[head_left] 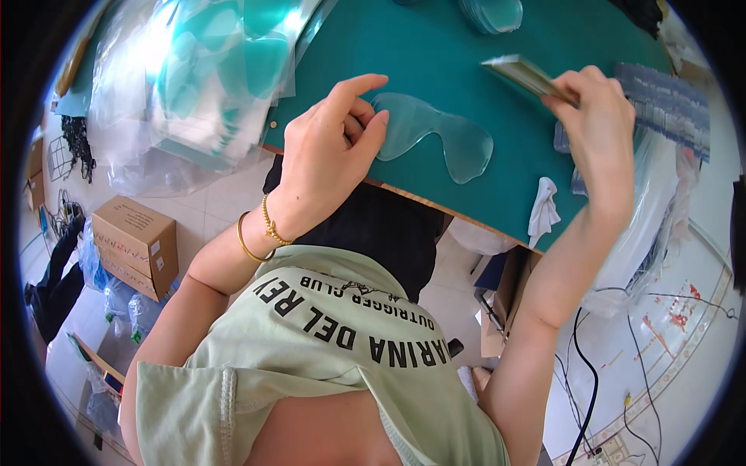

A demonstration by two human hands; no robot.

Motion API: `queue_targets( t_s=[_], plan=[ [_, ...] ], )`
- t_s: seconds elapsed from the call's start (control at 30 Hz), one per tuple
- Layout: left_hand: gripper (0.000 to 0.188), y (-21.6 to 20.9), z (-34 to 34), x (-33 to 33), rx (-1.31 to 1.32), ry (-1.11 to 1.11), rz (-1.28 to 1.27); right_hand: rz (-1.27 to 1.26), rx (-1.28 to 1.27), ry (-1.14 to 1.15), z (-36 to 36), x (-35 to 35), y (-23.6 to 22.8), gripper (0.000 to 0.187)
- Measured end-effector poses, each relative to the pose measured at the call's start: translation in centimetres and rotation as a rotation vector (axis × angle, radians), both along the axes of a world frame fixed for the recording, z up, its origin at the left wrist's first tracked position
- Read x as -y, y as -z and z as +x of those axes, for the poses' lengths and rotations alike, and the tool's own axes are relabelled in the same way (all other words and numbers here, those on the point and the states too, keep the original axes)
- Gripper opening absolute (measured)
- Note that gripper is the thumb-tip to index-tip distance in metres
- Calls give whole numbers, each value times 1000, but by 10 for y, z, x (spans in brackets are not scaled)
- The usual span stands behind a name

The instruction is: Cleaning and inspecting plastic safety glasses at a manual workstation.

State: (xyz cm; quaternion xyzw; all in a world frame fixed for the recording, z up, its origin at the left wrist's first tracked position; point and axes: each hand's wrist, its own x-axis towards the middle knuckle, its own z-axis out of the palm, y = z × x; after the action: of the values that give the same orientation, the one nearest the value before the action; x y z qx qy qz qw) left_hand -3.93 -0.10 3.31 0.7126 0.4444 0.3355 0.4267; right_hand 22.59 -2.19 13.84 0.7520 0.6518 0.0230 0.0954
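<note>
On the green tabletop in front of me lies a clear, mask-shaped plastic lens (458, 144) with a notch in its near edge. My left hand (330, 136) is at the lens's left end, thumb and index finger apart, other fingers curled. I see nothing held in it; whether it touches the lens I cannot tell. My right hand (594, 109) is closed on the near end of a flat, thin beige-and-white piece (522, 73), raised to the right of the lens. This piece is blurred, so its exact kind is unclear.
Clear plastic bags of lenses (210, 85) cover the table's left. A lens stack (493, 12) stands at the far edge. Rows of greyish clear pieces (664, 105) lie at the right, and a crumpled white cloth (544, 208) near the front edge. A cardboard box (136, 245) sits on the floor.
</note>
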Motion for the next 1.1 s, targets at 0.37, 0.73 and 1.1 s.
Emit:
queue_targets(
  t_s=[0.37, 0.73, 1.1],
  plan=[
    [36, -2, 3, -1, -25, 19, -38, 326, -903, 565, -89, 78, 47, 31],
    [34, -5, 4, -3, 4, -49, -134, 541, -849, 673, -65, 110, 57, 28],
    [40, -32, 16, 3, 138, 98, -131, 559, -1117, 660, -85, 104, 76, 32]
  ],
)
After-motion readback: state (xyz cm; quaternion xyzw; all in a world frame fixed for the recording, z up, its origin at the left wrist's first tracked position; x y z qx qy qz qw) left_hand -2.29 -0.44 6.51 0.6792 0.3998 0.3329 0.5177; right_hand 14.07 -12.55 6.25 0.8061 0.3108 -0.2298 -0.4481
